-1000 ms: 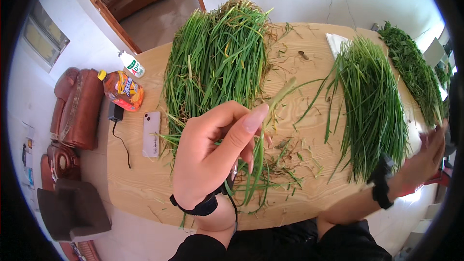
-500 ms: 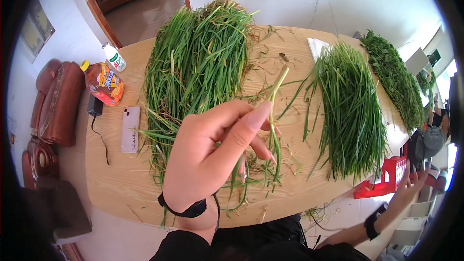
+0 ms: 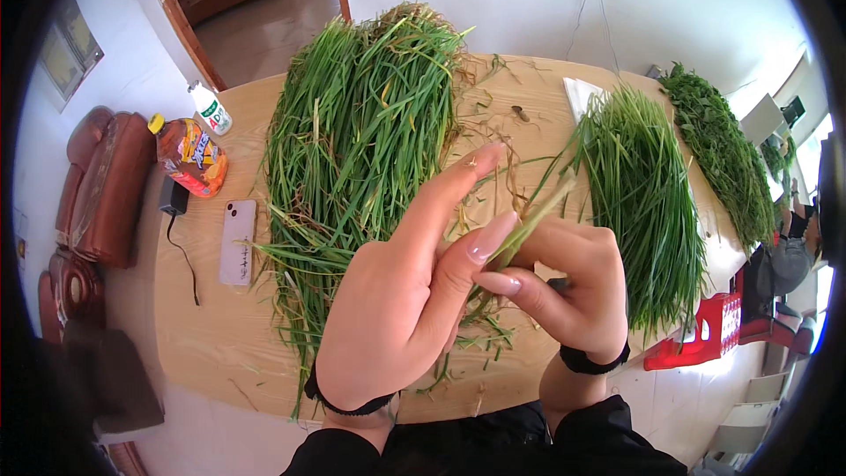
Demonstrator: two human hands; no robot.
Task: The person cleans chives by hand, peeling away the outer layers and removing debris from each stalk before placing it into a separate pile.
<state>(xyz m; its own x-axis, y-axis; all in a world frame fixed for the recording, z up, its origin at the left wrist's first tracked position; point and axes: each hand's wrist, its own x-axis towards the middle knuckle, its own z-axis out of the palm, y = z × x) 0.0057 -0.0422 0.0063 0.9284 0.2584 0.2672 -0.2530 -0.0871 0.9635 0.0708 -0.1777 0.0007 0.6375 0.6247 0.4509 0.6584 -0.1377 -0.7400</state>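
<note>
My left hand [image 3: 388, 308] is closed over the middle of the table, pinching a few slender garlic chives [image 3: 545, 210] between thumb and fingers while its forefinger points up and away. From the right, my right hand [image 3: 577, 286] grips the same chives with thumb and forefinger, right against the left thumb. The pale stalk ends stick up to the right, with thin brown withered strands [image 3: 511, 181] beside them. A large untidy heap of chives [image 3: 361, 123] lies behind and left of my hands. To the right is a neater pile of chives [image 3: 643, 211].
A phone [image 3: 237, 242], a black adapter [image 3: 173, 197], an orange drink bottle [image 3: 192, 159] and a white bottle [image 3: 211, 110] stand or lie at the table's left. Leafy greens [image 3: 718, 154] line the far right. A red crate [image 3: 696, 335] is beside the table. Scraps litter the wood.
My right hand has come in from the far right and now pinches the chives. My left hand has lowered slightly and its forefinger has stretched out.
</note>
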